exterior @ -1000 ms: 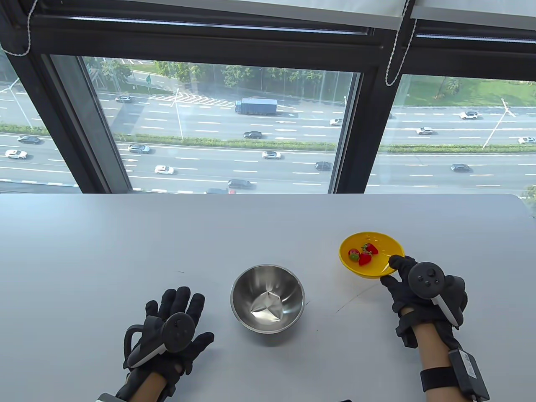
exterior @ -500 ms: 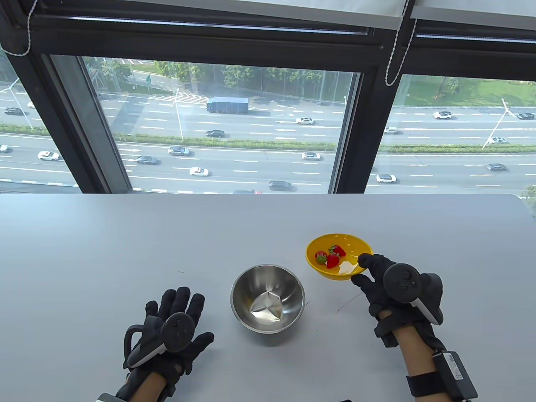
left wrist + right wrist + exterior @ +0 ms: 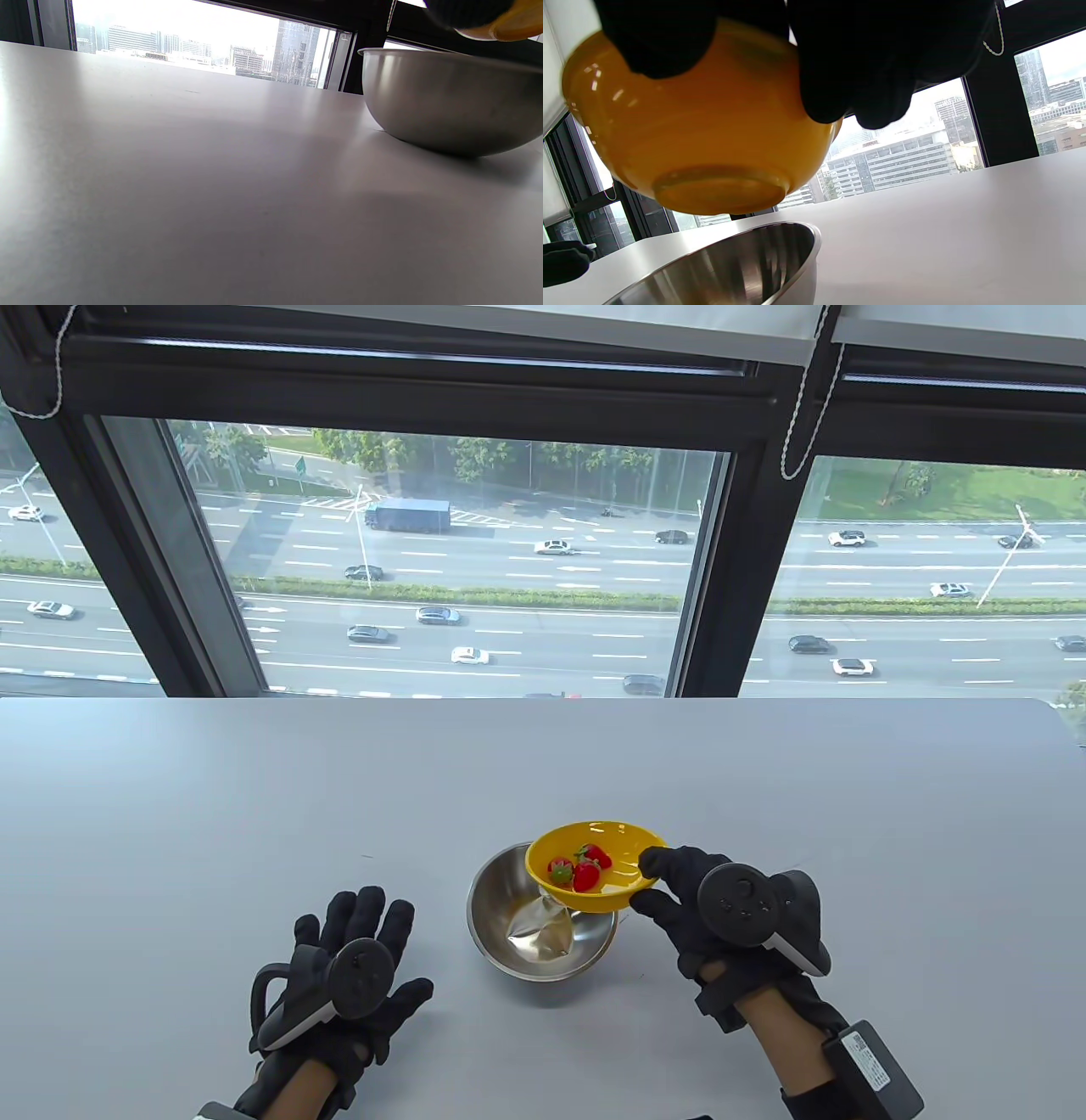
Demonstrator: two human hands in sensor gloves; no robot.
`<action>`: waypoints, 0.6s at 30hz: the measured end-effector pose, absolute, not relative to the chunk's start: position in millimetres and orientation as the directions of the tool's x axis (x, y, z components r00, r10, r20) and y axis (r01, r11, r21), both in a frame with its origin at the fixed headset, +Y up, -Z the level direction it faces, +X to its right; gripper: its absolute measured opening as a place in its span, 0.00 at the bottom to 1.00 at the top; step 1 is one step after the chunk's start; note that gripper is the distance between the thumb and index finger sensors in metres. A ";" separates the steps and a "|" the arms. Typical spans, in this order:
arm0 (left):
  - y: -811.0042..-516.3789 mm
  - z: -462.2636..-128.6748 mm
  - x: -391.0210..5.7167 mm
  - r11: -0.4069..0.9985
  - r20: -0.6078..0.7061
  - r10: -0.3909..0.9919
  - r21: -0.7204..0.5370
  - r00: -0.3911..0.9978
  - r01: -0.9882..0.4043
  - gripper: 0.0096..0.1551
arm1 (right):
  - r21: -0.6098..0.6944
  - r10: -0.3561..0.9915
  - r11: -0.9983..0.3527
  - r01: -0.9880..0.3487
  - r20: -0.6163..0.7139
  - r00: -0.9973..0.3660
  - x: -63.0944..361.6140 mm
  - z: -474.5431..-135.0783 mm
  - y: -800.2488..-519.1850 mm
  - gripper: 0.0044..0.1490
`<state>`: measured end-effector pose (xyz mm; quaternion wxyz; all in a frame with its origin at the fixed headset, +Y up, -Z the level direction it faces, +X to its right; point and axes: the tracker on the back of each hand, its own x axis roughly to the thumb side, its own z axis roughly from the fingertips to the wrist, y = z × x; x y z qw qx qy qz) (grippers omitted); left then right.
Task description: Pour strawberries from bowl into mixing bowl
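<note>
While you held it up, each camera caught something the others missed.

Right hand: your right hand [image 3: 730, 920] gripped the yellow bowl [image 3: 594, 869] by its near rim, thumb over the edge and fingers [image 3: 857, 63] under the wall.
Yellow bowl: it hung off the table [image 3: 543, 763], level, above the far right part of the mixing bowl [image 3: 530, 929].
Strawberries: three strawberries [image 3: 579, 868] lay inside it, seen from the table view only.
Right wrist view: it alone showed the bowl's underside [image 3: 712, 140] and foot ring, clear of the steel rim [image 3: 746, 262] below.
Left wrist view: it showed the steel bowl's outer wall [image 3: 449, 101] resting on the table, with a sliver of yellow at the top corner.
Left hand: your left hand [image 3: 348, 984] lay flat on the table, fingers spread, holding nothing, left of the mixing bowl.
Writing: a label on the right wrist unit [image 3: 870, 1060] was too small to read.
</note>
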<state>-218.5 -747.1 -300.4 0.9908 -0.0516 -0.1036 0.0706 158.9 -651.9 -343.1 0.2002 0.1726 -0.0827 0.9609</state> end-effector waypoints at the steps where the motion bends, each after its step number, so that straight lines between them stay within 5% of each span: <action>1: -747.1 -300.4 -218.6 0.985 0.198 0.151 -0.115 0.969 -0.130 0.55 | -0.073 0.372 -0.902 -0.426 0.373 -0.850 154.7 -342.6 -653.9 0.35; 18: -747.0 -300.4 -218.5 0.985 0.199 0.146 -0.118 0.969 -0.124 0.55 | 0.075 0.494 -0.861 -0.504 0.363 -0.790 131.6 -343.7 -675.6 0.34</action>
